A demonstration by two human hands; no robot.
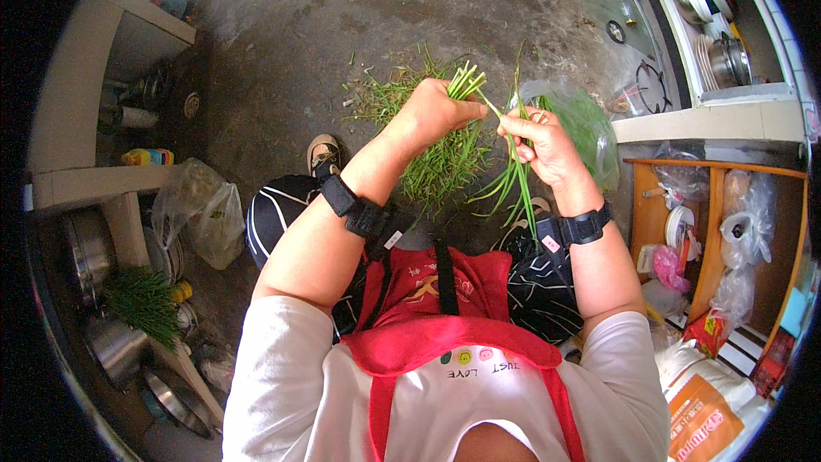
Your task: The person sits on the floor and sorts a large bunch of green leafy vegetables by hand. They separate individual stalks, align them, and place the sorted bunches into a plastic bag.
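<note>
My left hand (428, 109) grips a small bundle of thin green stalks, likely chives (466, 82), with the pale cut ends sticking up past the thumb. Just to its right, my right hand (539, 135) pinches a pale stem between thumb and finger, and long green leaves (523, 189) hang below it. The stem spans the gap between both hands. Beneath them on the concrete floor lies a heap of green trimmings (446, 170), partly hidden by my left forearm. A clear plastic bag of greens (593, 131) stands behind my right hand.
Left, a shelf unit (122, 176) holds metal pots (115, 350) and a bunch of fine greens (144, 305); a plastic bag (215, 224) hangs there. Right are a gas burner (653, 86), a dish cupboard (718, 99) and a wooden rack (715, 224) with bags.
</note>
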